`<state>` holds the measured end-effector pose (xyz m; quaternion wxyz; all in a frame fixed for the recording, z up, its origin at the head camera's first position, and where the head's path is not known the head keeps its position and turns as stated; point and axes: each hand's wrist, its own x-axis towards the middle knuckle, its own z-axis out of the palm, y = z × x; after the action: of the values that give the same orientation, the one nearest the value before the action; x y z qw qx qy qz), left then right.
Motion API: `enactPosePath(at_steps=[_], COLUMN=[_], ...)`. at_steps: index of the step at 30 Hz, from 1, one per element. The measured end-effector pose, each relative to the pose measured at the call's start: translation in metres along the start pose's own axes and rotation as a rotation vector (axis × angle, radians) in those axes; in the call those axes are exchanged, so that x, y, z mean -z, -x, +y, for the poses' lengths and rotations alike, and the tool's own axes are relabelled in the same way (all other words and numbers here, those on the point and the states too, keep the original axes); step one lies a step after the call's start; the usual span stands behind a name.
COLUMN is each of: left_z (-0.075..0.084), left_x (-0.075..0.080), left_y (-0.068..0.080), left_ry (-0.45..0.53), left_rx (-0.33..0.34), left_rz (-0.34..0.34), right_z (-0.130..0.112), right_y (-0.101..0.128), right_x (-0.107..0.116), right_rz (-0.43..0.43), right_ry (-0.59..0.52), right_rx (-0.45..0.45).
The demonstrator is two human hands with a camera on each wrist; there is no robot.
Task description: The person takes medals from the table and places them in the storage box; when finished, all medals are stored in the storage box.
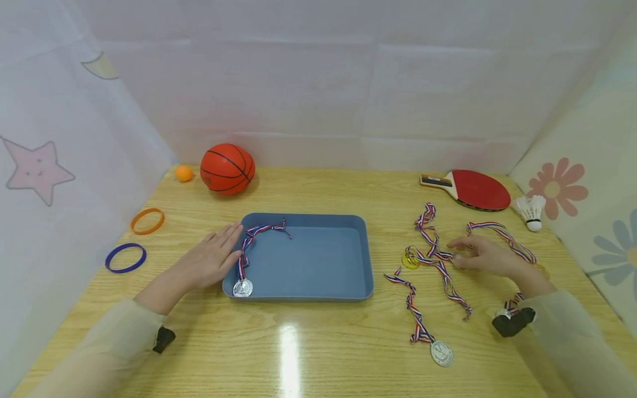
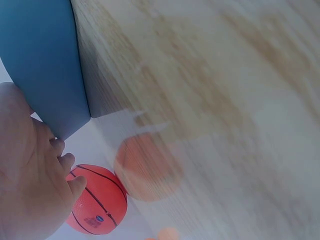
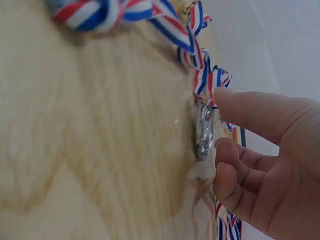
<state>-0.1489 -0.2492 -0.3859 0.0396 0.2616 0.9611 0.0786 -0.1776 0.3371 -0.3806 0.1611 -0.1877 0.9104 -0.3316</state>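
My left hand (image 1: 214, 258) lies with fingers extended along the left rim of a blue-grey tray (image 1: 323, 299). Inside the tray, near that side, is a silver medal (image 1: 243, 288) on a red, white and blue ribbon. At the right of the table, my right hand (image 1: 484, 255) hovers low by another silver medal (image 3: 204, 130). Its thumb and fingers stand apart around that medal, with a gap visible in the right wrist view. A gold medal (image 1: 411, 258) lies left of the right hand, and a silver medal (image 1: 442, 353) lies nearer the front.
A small basketball (image 1: 227, 169) and an orange ball (image 1: 184, 173) sit at the back left, with an orange wristband (image 1: 147, 210) and a blue wristband (image 1: 124, 270) nearer. A red table tennis paddle (image 1: 480, 189) and a shuttlecock (image 1: 532, 212) lie at the back right. More ribbons lie beyond the right hand.
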Motion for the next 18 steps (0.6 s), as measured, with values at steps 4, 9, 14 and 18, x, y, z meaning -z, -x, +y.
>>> enactPosePath(at_steps=[4, 9, 14, 18], left_z=[0.000, 0.001, 0.002, 0.002], left_x=[-0.001, 0.001, 0.003, 0.003], left_y=[0.000, 0.000, 0.000, 0.000], left_ry=[0.006, 0.002, -0.015, -0.015], left_rx=[-0.010, -0.003, 0.009, 0.009], left_rz=[0.023, 0.010, -0.016, -0.015], right_z=[0.008, 0.014, 0.013, 0.011], right_y=[0.000, -0.002, -0.002, -0.001], right_x=[-0.002, -0.004, -0.002, 0.002], right_rz=[0.003, 0.016, 0.022, -0.006], right_ry=[0.033, 0.063, 0.027, -0.069], right_rx=[0.005, 0.023, 0.007, -0.079])
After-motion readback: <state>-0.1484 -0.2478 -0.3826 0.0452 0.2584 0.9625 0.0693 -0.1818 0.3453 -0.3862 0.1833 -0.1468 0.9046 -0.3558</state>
